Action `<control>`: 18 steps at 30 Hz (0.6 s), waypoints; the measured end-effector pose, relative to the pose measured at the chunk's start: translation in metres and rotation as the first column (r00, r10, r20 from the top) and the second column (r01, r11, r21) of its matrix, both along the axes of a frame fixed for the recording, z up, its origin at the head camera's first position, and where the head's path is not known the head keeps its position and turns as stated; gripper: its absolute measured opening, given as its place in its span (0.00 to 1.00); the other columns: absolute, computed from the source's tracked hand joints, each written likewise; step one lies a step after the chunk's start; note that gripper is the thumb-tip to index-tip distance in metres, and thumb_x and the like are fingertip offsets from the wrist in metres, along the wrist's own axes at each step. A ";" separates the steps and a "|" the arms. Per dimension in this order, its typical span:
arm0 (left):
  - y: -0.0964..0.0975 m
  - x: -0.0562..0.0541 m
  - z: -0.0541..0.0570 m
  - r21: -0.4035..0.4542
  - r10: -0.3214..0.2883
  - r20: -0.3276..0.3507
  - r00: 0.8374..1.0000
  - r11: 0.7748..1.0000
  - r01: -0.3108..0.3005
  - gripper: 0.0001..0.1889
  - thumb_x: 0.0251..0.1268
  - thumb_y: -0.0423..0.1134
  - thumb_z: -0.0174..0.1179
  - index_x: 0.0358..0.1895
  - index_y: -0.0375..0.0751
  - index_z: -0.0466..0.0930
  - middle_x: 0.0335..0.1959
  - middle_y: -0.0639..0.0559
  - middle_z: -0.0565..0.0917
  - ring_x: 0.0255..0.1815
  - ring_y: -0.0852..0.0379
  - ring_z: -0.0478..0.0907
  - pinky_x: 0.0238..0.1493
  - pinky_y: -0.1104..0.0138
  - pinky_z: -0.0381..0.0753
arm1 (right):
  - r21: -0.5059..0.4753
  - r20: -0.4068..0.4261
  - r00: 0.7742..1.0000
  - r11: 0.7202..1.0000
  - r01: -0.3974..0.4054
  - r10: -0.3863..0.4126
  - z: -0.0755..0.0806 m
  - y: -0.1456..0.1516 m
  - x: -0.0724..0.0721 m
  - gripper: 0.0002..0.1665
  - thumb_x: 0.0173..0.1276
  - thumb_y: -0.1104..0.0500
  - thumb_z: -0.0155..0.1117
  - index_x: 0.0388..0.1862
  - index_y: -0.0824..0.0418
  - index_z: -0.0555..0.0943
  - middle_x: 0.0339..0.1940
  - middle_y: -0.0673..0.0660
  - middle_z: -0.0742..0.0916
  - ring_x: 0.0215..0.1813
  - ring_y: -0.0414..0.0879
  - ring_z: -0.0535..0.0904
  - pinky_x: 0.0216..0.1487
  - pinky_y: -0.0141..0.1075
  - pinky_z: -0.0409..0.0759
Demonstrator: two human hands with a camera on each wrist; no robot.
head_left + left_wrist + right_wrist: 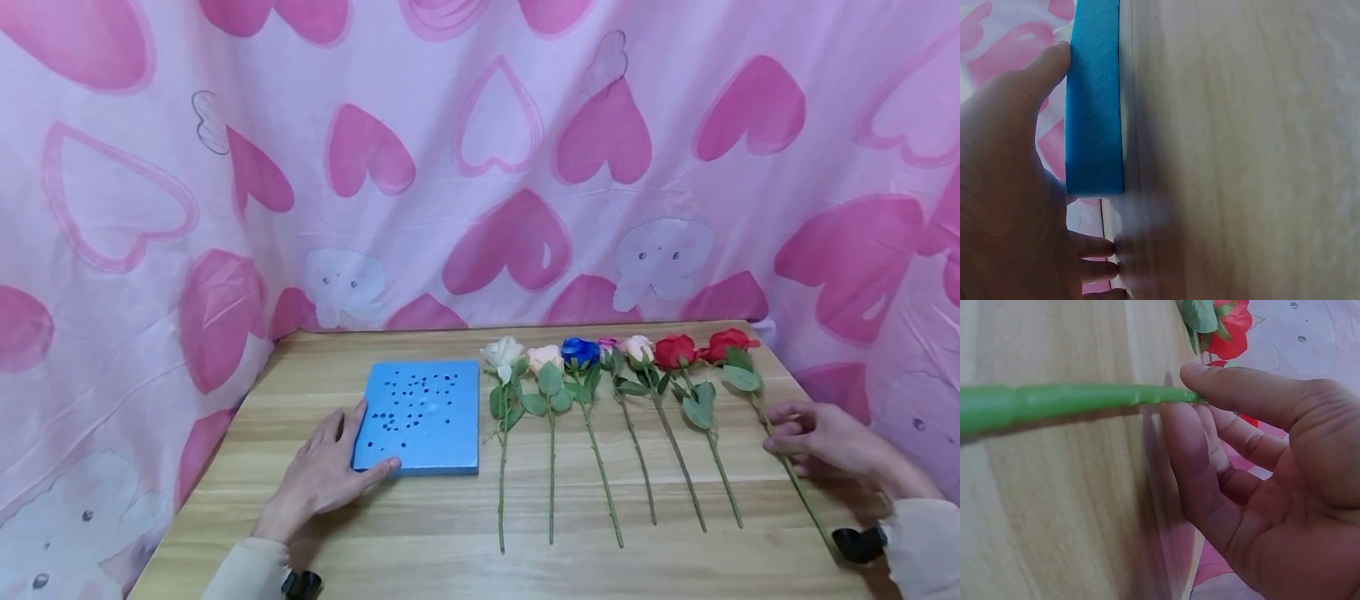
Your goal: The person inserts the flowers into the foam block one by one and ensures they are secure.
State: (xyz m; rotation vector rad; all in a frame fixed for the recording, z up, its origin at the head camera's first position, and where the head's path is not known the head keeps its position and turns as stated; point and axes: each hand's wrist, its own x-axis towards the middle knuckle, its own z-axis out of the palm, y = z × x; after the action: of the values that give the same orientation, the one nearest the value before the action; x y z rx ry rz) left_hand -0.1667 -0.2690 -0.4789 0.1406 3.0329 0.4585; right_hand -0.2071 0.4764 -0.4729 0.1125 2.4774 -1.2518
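Observation:
My left hand (321, 463) rests at the near left corner of a flat blue block (450, 442) dotted with small holes. Its thumb lies on the block's upper edge, and the other fingers spread along the left side, as the left wrist view also shows. At the far right of the table my right hand (828, 442) pinches the green stem (1085, 400) of a red rose (731, 342) between thumb and fingers. That rose lies slanted, bloom toward the back, its lower stem running toward the wrist strap.
Between block and right hand lie several roses in a row, stems toward me: white (502, 354), peach (545, 358), blue (581, 352), magenta (606, 343), pale pink (637, 348) and another red bloom (675, 352). A heart-patterned curtain (420, 233) surrounds the wooden table (420, 533).

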 end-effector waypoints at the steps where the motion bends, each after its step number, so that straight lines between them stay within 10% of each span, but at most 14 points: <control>1: 0.000 0.000 0.000 0.001 0.001 0.001 1.000 1.000 -0.001 0.66 0.67 0.86 0.56 0.94 0.43 0.46 0.87 0.20 0.56 0.85 0.17 0.57 0.77 0.21 0.61 | -0.003 -0.002 1.000 1.000 -0.008 0.008 0.001 0.001 0.000 0.41 0.80 0.61 0.73 0.75 0.85 0.64 0.49 0.56 0.89 0.42 0.41 0.88 0.40 0.45 0.94; 18: 0.005 -0.002 -0.001 -0.011 0.015 0.028 1.000 1.000 -0.014 0.66 0.69 0.86 0.51 0.94 0.41 0.43 0.88 0.18 0.51 0.87 0.16 0.49 0.80 0.22 0.58 | -0.081 0.034 0.999 0.996 -0.025 0.028 0.000 0.008 0.000 0.43 0.84 0.60 0.68 0.79 0.85 0.56 0.48 0.56 0.89 0.42 0.46 0.88 0.42 0.48 0.94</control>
State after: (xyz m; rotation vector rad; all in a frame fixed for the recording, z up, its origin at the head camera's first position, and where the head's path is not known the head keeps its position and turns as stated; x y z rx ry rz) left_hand -0.1685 -0.2635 -0.4799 0.1106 3.0107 0.4409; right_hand -0.2074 0.4848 -0.4731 0.0795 2.3869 -1.3255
